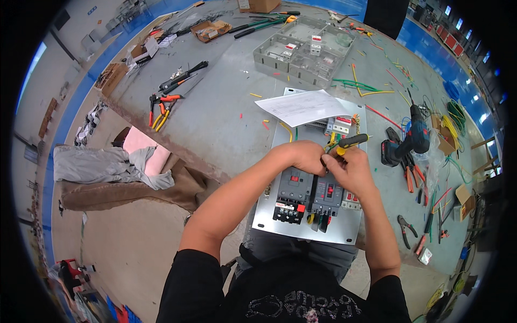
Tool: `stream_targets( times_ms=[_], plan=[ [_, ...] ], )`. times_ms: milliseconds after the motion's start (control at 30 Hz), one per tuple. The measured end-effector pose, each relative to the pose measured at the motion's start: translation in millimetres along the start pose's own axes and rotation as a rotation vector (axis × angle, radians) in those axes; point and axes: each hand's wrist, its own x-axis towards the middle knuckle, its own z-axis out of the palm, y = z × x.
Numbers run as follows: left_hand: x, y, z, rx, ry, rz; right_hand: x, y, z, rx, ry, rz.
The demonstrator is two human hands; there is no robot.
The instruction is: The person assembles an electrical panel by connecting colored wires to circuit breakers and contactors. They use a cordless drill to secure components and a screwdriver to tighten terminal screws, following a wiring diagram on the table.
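While both hands work close together over the metal mounting plate (344, 229), the right hand (353, 169) is clamped round a screwdriver (353, 141) w/ black-and-yellow handle, handle pointing up-right. Left hand (301, 157) is curled shut just beside it, knuckles touching the right hand; can't tell what it pinches, fingers hide it. Below the hands sit two dark circuit breakers (293, 194) side by side on the plate, red buttons on top. A paper sheet (301, 106) lies across the plate's far end. Right of the plate: a blue cordless drill (409, 141) and orange-handled pliers (409, 177). Farther off on the grey table (215, 118), a grey plastic enclosure (304, 51) and loose green and yellow wires (361, 86).
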Motion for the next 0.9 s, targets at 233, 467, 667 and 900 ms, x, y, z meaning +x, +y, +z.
stream_targets(
  times_ms=[233,467,667,900],
  plan=[
    [-4,4,-4,0.002,-0.017,-0.027,3,7,6,-0.173,0.053,-0.042],
    [-8,5,-4,-0.034,0.035,0.027,9,9,2,0.071,-0.109,-0.059],
    [-7,5,-6,-0.044,-0.005,-0.014,8,3,0,0.047,-0.023,0.095],
    [-6,6,-6,-0.025,-0.022,-0.05,5,8,9,-0.196,0.085,-0.035]
  ],
)
